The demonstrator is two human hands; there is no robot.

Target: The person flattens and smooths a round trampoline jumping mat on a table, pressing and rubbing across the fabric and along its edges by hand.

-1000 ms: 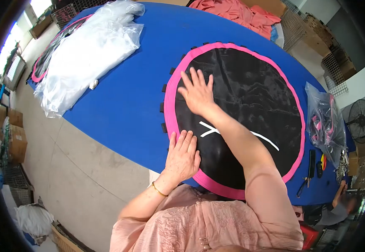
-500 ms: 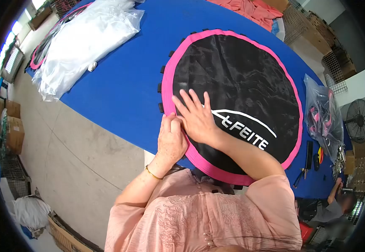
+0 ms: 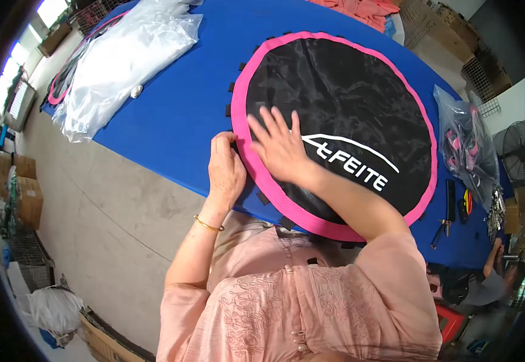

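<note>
A round black fabric mat [image 3: 335, 90] with a wide pink border lies flat on the blue table [image 3: 166, 108]. White lettering and a curved white line mark its near part, and black tabs [image 3: 229, 110] stick out around its edge. My right hand [image 3: 280, 148] rests palm down with fingers spread, over the left part of the black fabric and the pink border. Just outside the mat's left edge, my left hand [image 3: 226, 169] has its fingers curled and closed at a black tab, mostly hidden by the fingers.
Clear plastic sheeting [image 3: 127, 66] covers the table's far left, beside a small white round object [image 3: 136, 92]. To the right are a plastic bag [image 3: 464, 142] with pink and black pieces, pliers [image 3: 440, 233] and metal parts [image 3: 495, 211]. Another person [image 3: 486, 283] is at the lower right.
My left hand has shifted left and slightly up, off the pink border to just outside it. The right hand stays spread on the mat. The mat appears slightly higher in view.
</note>
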